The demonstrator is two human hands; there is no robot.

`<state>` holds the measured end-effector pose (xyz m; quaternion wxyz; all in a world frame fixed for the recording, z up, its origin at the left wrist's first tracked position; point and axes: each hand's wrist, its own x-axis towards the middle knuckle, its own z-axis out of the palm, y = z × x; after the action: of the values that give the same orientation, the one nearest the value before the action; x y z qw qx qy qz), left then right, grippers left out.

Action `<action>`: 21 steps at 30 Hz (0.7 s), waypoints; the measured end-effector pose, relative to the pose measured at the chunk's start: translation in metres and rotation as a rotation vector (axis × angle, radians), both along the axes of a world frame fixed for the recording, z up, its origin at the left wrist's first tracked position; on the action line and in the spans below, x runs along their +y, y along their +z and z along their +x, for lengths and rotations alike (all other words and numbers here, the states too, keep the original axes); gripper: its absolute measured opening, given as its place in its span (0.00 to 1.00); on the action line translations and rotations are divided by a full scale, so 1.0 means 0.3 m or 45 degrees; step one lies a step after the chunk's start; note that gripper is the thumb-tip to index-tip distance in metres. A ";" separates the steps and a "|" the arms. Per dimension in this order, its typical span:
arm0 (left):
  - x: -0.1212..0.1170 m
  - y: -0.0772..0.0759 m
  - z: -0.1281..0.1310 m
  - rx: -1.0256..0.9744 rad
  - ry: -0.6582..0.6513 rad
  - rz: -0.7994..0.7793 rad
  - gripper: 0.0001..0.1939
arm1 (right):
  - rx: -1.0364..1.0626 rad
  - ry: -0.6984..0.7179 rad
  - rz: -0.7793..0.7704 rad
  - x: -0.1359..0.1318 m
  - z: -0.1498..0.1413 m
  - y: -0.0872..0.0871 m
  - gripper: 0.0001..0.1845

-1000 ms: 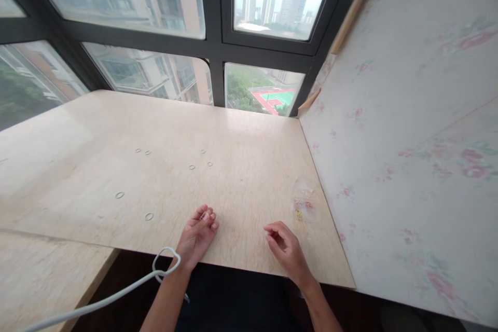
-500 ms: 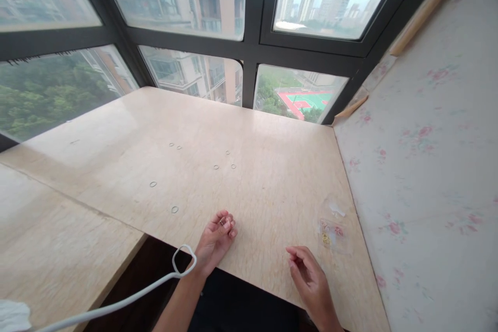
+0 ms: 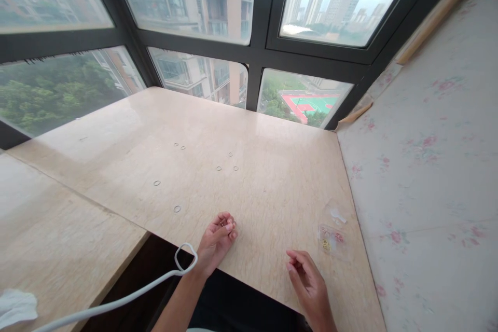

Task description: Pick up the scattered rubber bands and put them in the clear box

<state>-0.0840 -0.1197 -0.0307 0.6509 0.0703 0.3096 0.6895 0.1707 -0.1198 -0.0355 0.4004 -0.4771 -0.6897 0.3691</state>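
Pinching a tiny item (image 3: pixel 223 224) in the left hand (image 3: pixel 218 238), long axis unclear. Curling the right hand (image 3: pixel 309 280) near the clear box (image 3: pixel 335 243), grip unclear.

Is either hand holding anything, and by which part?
Left hand: a tiny item among curled fingers, too small to name or tell which part is gripped. Right hand: fingers curled, nothing visible.

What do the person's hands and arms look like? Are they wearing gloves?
No gloves! The left hand and right hand are bare, with five-fingered human shapes. No sleeves, watch or bracelet show on the forearms in view. A smooth, rounded white cable makes a loop beside the left wrist; I can't tell whether it goes round it.
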 end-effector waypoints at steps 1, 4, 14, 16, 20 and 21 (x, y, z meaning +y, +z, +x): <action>0.000 0.000 0.000 0.004 -0.005 0.002 0.13 | -0.004 -0.002 0.001 -0.001 0.001 -0.001 0.10; 0.000 -0.002 0.002 0.017 -0.013 0.018 0.13 | -0.014 -0.006 -0.006 -0.003 0.005 -0.007 0.10; 0.005 0.013 0.010 0.062 0.013 0.025 0.12 | -0.008 0.028 0.055 0.005 0.010 -0.013 0.11; 0.004 0.015 0.012 0.084 0.001 0.039 0.12 | -0.015 0.028 0.064 0.006 0.010 -0.016 0.11; 0.000 0.011 0.014 0.174 -0.070 0.103 0.11 | -0.030 0.043 0.061 0.009 0.011 -0.024 0.12; -0.001 0.009 0.014 0.196 -0.083 0.120 0.11 | -0.034 0.047 0.059 0.009 0.012 -0.026 0.12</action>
<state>-0.0798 -0.1200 -0.0281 0.6432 0.1638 0.3236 0.6743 0.1741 -0.1171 -0.0431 0.3953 -0.4597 -0.7120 0.3543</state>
